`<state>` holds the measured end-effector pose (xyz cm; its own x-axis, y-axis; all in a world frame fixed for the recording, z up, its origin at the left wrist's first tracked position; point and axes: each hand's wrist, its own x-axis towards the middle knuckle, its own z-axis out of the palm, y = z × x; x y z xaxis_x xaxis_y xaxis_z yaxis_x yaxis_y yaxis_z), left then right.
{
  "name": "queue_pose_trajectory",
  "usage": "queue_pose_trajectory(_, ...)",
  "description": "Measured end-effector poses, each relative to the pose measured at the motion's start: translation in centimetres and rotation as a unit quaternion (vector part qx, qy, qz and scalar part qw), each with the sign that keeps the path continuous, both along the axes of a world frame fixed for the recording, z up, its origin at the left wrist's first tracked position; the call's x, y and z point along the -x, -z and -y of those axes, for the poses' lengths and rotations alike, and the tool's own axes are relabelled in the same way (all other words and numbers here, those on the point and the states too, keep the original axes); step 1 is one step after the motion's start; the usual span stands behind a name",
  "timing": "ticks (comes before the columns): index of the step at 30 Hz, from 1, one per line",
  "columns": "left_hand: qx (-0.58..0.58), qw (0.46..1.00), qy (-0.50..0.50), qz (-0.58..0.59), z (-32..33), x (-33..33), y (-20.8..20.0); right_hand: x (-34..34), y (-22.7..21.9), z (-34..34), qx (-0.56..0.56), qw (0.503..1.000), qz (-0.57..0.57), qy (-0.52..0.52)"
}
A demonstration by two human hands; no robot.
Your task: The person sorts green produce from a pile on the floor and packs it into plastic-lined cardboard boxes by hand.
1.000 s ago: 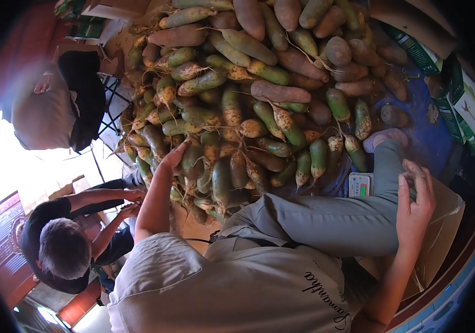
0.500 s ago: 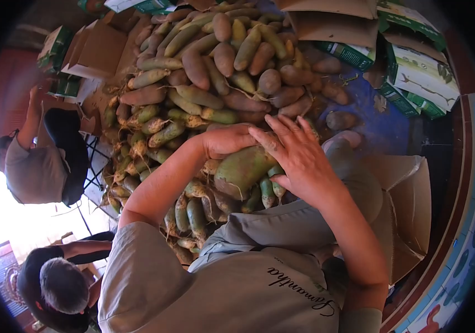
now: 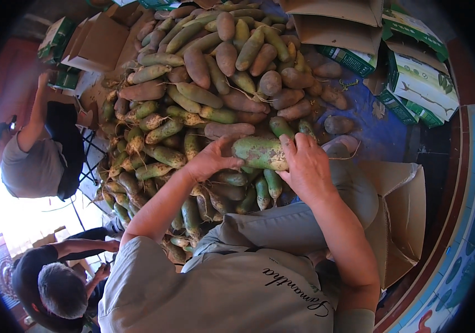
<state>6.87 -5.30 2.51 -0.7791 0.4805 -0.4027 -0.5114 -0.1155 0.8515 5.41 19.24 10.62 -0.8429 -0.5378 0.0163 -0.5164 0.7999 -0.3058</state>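
A thick green radish (image 3: 257, 151) with patches of dried soil lies crosswise between my hands, above the pile. My left hand (image 3: 213, 159) is at its left end, with the thumb against it. At the other end, the fingers and thumb of my right hand (image 3: 307, 164) wrap round it. Beneath and beyond is a big heap of green radishes (image 3: 162, 132), many with muddy, hairy roots. Farther back, many radishes (image 3: 196, 66) are coated in brown soil.
An open cardboard box (image 3: 401, 222) stands by my right knee. More green-and-white cartons (image 3: 423, 83) are at the back right and an open carton (image 3: 100, 41) at the back left. Two people, one a seated person (image 3: 32, 161), are at my left. A blue sheet (image 3: 379, 119) lies under the pile.
The radish has turned from slanting to lying crosswise and risen a little. My hands have moved apart from being close above it to gripping its two ends.
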Motion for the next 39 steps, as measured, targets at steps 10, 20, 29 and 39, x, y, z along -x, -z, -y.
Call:
queue_pose_trajectory(10, 0.009, 0.989, -0.146, 0.035, -0.9, -0.2, 0.6, -0.4, 0.4, -0.1, 0.02, 0.996, 0.072, 0.039)
queue_pose_trajectory(20, -0.066, 0.956, -0.276, 0.074, -3.0, 1.5, -3.3, 0.3, 2.4, -0.9, 0.342, 0.84, 0.394, 0.151)
queue_pose_trajectory(29, -0.006, 0.966, -0.258, 0.006, -1.7, 1.9, -0.1, 0.0, 0.5, -1.0, 0.376, 0.652, 0.619, 0.223)
queue_pose_trajectory(39, 0.204, 0.919, -0.261, -0.212, -2.6, 1.9, 5.0, -0.3, -0.4, -0.7, 0.415, 0.665, 0.578, 0.225)
